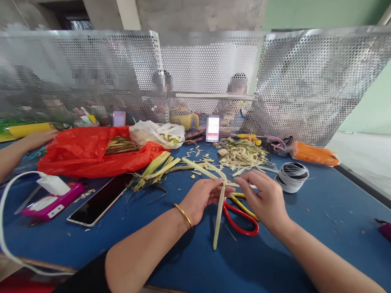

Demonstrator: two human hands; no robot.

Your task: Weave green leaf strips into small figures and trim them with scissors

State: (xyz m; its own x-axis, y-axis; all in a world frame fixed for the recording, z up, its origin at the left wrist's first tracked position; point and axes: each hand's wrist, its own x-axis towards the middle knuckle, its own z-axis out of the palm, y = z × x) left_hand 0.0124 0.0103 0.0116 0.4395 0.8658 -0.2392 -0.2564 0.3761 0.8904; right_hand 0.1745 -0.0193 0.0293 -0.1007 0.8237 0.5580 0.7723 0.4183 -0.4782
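Observation:
Pale green plant strips point(220, 211) cross one another between my hands, one hanging toward me and others pointing left and right. My left hand point(205, 196), with a gold bangle at the wrist, pinches them near the crossing. The thumb and fingers of my right hand point(264, 198) close on the strip that runs to the right. Beneath my hands on the blue table lie scissors point(242, 223) with one red and one yellow handle loop; their blades are hidden. A spool of grey-white cord point(291, 177) stands just beyond my right hand.
Long leaf strips point(156, 168), a red plastic bag point(78, 153), a phone point(100, 201) and a purple power strip point(54, 203) lie left. Scraps point(243, 154) are heaped beyond my hands. A perforated metal screen point(211, 63) borders the table. A co-worker's arm point(17, 157) reaches in from the left.

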